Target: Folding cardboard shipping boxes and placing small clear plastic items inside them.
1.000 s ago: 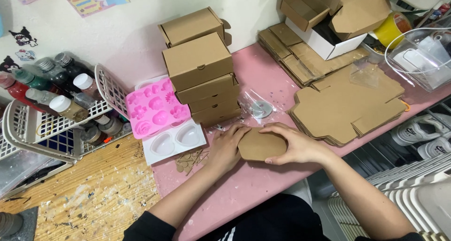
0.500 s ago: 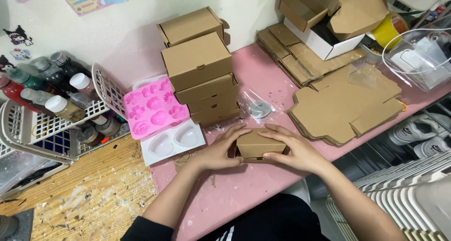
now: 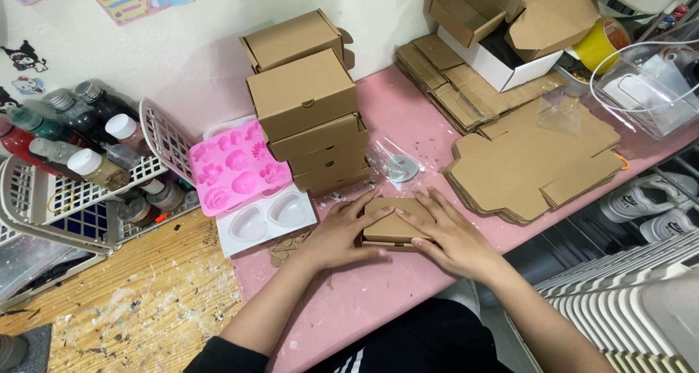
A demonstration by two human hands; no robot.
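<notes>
on the pink table [image 3: 408, 125], just in front of the person, a small cardboard box [image 3: 394, 224] lies flat under both hands. the left hand [image 3: 336, 236] presses its 9 o'clock edge with fingers spread; the right hand [image 3: 453, 238] covers the 3 o'clock side, fingers flat, pinching nothing. uneven pressure could crease a flap or let the lid spring open. a sliding push toward 12 o'clock could knock the clear plastic bag [image 3: 397, 165] or the stack of boxes [image 3: 309, 125].
</notes>
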